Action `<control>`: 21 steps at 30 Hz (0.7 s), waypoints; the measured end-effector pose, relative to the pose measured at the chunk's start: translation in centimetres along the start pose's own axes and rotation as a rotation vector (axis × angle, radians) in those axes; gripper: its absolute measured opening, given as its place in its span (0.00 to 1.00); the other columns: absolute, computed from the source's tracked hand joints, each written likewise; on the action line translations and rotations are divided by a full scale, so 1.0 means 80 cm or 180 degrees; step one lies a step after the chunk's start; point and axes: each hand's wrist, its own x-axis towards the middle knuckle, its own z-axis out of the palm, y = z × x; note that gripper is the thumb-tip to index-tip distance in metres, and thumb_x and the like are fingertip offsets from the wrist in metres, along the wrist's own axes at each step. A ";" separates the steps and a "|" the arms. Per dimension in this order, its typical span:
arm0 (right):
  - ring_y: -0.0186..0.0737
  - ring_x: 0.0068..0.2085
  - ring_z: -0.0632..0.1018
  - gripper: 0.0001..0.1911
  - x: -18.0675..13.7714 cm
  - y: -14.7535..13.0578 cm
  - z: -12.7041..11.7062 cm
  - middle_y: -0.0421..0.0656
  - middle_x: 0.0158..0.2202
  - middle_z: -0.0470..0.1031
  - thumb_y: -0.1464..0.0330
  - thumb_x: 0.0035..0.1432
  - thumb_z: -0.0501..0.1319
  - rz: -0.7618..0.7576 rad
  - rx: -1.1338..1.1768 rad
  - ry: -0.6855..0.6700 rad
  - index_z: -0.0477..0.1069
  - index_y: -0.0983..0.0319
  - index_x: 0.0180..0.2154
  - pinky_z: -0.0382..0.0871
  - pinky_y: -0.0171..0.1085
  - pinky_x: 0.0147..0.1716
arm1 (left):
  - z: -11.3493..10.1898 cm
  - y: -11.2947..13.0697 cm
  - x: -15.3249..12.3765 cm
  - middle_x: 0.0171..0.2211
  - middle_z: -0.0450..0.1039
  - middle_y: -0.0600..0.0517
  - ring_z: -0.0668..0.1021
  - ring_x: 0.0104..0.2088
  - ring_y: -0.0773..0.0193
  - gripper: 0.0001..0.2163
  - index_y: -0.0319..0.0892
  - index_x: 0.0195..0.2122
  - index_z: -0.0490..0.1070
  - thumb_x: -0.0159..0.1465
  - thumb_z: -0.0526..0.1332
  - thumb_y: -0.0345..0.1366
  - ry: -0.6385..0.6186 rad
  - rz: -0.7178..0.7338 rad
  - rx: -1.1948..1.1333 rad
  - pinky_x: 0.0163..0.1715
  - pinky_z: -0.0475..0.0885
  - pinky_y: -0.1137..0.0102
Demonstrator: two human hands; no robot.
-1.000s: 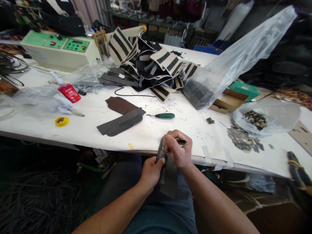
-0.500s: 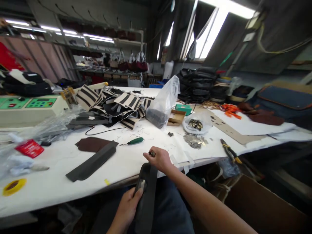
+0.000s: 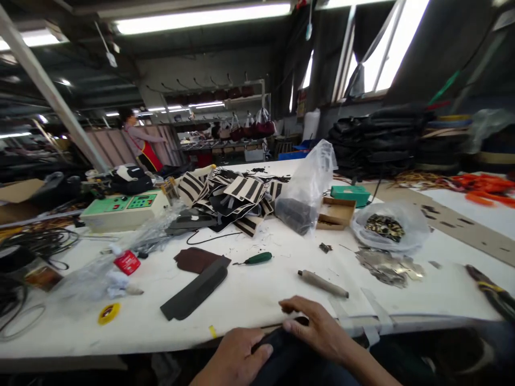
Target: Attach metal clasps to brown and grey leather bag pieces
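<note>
My left hand is closed on a dark leather-like piece at the table's front edge, above my lap; much of the piece is hidden. My right hand is bent over the piece's far end, with a gap between thumb and fingers. Just beyond it a stick-like tool with a greyish-brown handle lies on the table. Farther left, a long dark grey piece partly overlaps a brown piece. An awl with a green handle lies to their right.
Striped pieces are heaped at the back beside a clear plastic bag. To the right are a bag of small metal parts, thin metal plates and pliers. Yellow tape lies left. A person stands far back.
The tool that was in my right fist now lies on the table. My right hand has opened and come down to the dark piece. The view has turned left.
</note>
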 end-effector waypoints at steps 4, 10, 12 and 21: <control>0.39 0.32 0.76 0.09 -0.006 -0.012 0.011 0.39 0.30 0.79 0.61 0.61 0.66 0.0647 0.0899 -0.0792 0.80 0.60 0.37 0.66 0.33 0.31 | -0.025 -0.001 0.011 0.28 0.80 0.51 0.77 0.31 0.58 0.14 0.44 0.30 0.80 0.66 0.60 0.45 0.0237 -0.0101 0.0397 0.32 0.61 0.67; 0.35 0.28 0.71 0.21 0.023 -0.003 0.013 0.39 0.29 0.75 0.50 0.58 0.69 0.1001 0.1922 -0.0686 0.77 0.62 0.36 0.60 0.32 0.25 | -0.067 -0.044 0.016 0.31 0.80 0.52 0.79 0.34 0.59 0.11 0.42 0.38 0.80 0.59 0.68 0.43 0.1250 -0.0381 -0.1067 0.36 0.71 0.68; 0.37 0.29 0.74 0.24 0.043 -0.001 0.018 0.41 0.31 0.77 0.47 0.57 0.68 0.1085 0.2173 -0.0614 0.76 0.62 0.38 0.64 0.33 0.27 | -0.073 -0.060 0.015 0.29 0.79 0.51 0.78 0.28 0.61 0.19 0.40 0.44 0.78 0.57 0.71 0.48 0.1519 -0.0490 -0.2059 0.30 0.73 0.68; 0.35 0.29 0.73 0.13 0.058 -0.023 0.049 0.39 0.29 0.77 0.59 0.56 0.69 0.1070 0.1482 -0.0153 0.79 0.62 0.37 0.62 0.30 0.26 | 0.013 -0.078 0.038 0.40 0.84 0.46 0.85 0.37 0.49 0.27 0.41 0.47 0.80 0.47 0.80 0.43 0.1531 -0.1262 -0.4083 0.31 0.82 0.62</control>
